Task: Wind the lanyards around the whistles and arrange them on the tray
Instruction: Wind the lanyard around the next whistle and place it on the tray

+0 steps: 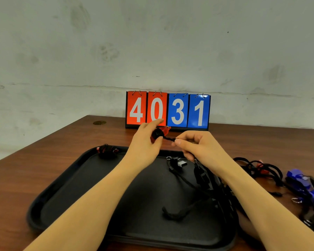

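Your forearms cross the tray (65, 189); above its far edge your left hand (143, 142) grips the red whistle (160, 133), and your right hand (192, 142) pinches the lanyard (169, 138) end. Keep the cord taut and lay each turn tight beside the previous.

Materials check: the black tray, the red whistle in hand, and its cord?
Black rectangular tray: likely plastic with a matte, faintly textured bed; no glare, moulded raised rim. Red whistle gripped by the left hand: translucent glossy plastic, apparently. Black lanyard cord pinched by the right hand: braided fabric, twisted weave visible.
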